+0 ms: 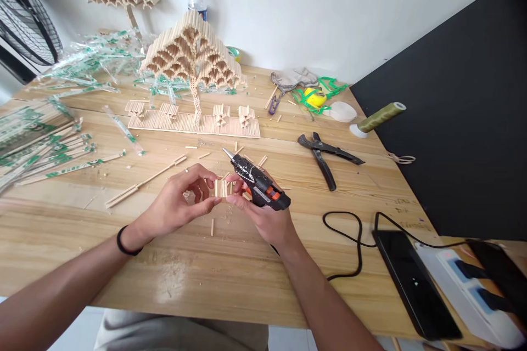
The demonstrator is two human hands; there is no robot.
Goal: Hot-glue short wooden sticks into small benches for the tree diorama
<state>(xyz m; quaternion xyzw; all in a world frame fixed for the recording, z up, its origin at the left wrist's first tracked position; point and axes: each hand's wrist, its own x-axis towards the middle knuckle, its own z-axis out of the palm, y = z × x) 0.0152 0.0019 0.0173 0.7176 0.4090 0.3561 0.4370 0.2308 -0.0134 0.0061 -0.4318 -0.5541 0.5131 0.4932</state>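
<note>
Between my two hands is a small panel of short wooden sticks (221, 188), set side by side. My left hand (179, 194) pinches its left end between thumb and fingertips. At the panel's right end, the thumb and a finger of my right hand (263, 216) touch it too. That same hand holds a black glue gun (257, 178), its metal nozzle pointing up and left. A loose short stick (212, 227) lies just below the panel. Behind my hands stands a tree model built of sticks (193, 55) on a slatted base (185, 124) with small stick tables.
Wrapped chopsticks (37, 137) are heaped at left, near a fan (24, 11). Black cutting pliers (325, 156), a thread spool (381, 119) and a yellow tape measure (315, 97) lie at right. A black cord (360, 241) runs past a phone (415, 285) to a power strip (465, 290).
</note>
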